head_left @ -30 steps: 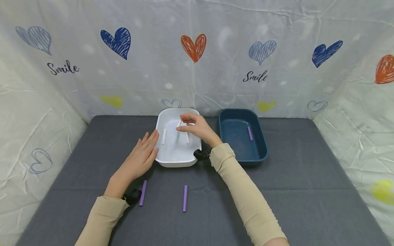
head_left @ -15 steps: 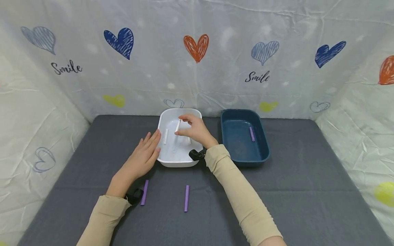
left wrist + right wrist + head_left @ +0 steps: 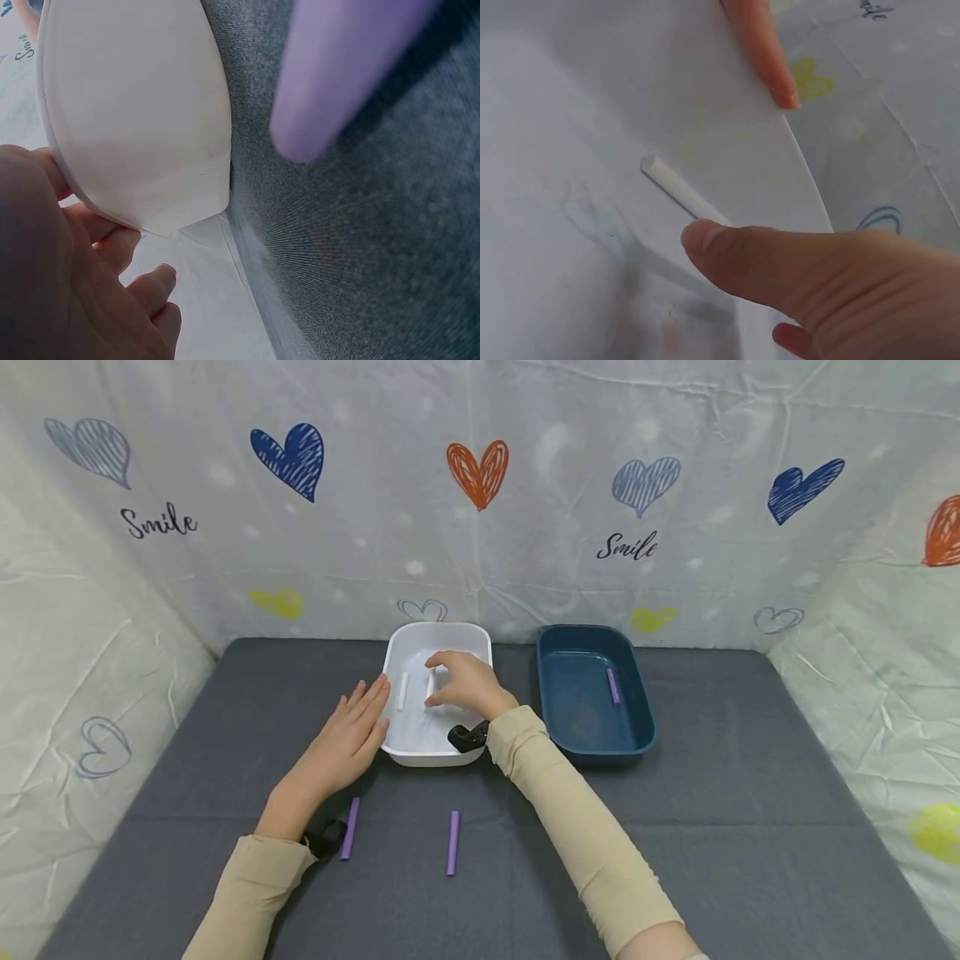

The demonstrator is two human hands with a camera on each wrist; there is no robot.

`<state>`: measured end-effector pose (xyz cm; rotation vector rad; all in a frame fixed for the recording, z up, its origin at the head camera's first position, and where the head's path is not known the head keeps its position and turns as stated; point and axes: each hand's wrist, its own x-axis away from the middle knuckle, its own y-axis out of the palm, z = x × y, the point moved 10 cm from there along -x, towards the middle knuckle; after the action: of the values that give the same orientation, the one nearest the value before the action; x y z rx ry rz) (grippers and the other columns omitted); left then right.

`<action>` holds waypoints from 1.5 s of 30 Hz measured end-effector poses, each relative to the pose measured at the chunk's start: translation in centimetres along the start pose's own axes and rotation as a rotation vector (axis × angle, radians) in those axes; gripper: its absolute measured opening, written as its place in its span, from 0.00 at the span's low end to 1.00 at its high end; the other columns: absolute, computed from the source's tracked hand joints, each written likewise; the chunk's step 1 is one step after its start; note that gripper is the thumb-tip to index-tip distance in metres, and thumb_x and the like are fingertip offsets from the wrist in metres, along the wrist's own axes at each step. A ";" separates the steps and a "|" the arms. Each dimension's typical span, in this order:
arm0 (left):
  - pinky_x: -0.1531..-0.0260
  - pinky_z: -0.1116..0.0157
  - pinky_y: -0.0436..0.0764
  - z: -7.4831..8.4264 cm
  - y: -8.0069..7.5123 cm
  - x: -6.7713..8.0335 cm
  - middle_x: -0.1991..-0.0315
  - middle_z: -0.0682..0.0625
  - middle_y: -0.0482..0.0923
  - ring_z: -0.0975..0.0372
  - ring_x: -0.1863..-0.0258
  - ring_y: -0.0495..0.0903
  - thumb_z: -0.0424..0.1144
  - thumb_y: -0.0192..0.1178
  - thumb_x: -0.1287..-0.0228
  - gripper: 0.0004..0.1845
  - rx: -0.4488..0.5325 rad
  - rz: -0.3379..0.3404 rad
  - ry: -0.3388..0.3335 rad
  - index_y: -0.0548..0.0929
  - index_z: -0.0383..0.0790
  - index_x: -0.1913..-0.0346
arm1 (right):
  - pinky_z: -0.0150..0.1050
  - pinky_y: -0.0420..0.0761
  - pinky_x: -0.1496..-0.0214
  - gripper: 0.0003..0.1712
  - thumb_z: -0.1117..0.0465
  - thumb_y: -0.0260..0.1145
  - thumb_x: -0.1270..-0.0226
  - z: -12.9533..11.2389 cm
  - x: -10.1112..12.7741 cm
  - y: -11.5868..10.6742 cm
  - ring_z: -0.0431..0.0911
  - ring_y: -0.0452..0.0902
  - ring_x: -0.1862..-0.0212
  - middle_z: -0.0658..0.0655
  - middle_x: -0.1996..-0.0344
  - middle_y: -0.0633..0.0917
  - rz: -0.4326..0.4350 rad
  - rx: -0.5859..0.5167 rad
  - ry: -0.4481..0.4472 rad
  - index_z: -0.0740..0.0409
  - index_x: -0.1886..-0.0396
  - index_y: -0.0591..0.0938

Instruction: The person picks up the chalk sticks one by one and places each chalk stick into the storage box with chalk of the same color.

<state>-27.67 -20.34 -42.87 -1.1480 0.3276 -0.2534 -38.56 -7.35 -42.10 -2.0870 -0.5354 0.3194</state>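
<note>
White chalk stick lowered into a glossy white tub.

The right hand (image 3: pixel 468 681) pinched a slim white stick (image 3: pixel 431 684) inside the smooth, round-cornered white tub (image 3: pixel 437 752), its grip curled round it. The left hand (image 3: pixel 341 747) lay flat-fingered against the tub's side. Grey felt-like bench (image 3: pixel 750 827); crinkled backdrop (image 3: pixel 525 527) with hearts, reading "Smile".

A white rectangular plastic tray (image 3: pixel 398 747) holds white plastic sticks (image 3: pixel 402 691), and a dark blue rectangular plastic tray (image 3: pixel 634 739) beside it holds one purple plastic stick (image 3: pixel 613 686). Two more purple sticks (image 3: pixel 452 842) lie on the dark grey fabric-covered counter (image 3: pixel 750 827), and both sleeves (image 3: pixel 585 835) are beige. The pale wrinkled backdrop sheet (image 3: pixel 525 560) carries scribbled hearts in navy, orange, grey-blue and yellow, with black "Smile" lettering.
</note>
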 end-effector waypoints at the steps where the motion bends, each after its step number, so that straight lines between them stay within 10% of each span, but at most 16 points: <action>1: 0.29 0.38 0.46 0.0 0.0 0.0 0.20 0.46 0.42 0.42 0.23 0.42 0.48 0.38 0.18 0.32 -0.001 0.000 -0.001 0.49 0.36 0.21 | 0.40 0.73 0.38 0.36 0.51 0.81 0.49 0.0 -0.1 0.2 0.44 0.75 0.39 0.49 0.40 0.81 -0.007 0.017 0.001 0.48 0.39 0.81; 23: 0.29 0.38 0.47 0.3 -0.3 -0.1 0.20 0.45 0.44 0.43 0.23 0.42 0.46 0.39 0.19 0.31 -0.002 0.022 0.016 0.51 0.35 0.21 | 0.40 0.77 0.47 0.34 0.50 0.82 0.53 0.2 -0.7 1.6 0.42 0.76 0.46 0.48 0.46 0.83 -0.083 0.153 -0.005 0.47 0.43 0.83; 45: 0.29 0.38 0.46 0.2 -0.1 -0.1 0.20 0.45 0.43 0.41 0.23 0.43 0.44 0.41 0.19 0.31 0.004 0.014 0.013 0.50 0.35 0.21 | 0.41 0.77 0.43 0.28 0.43 0.73 0.40 -0.4 -0.5 0.9 0.44 0.77 0.43 0.50 0.45 0.83 -0.016 0.061 -0.033 0.50 0.44 0.84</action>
<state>-27.66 -20.14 -42.68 -1.1398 0.3466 -0.2495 -38.67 -8.28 -42.63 -2.0202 -0.5553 0.3568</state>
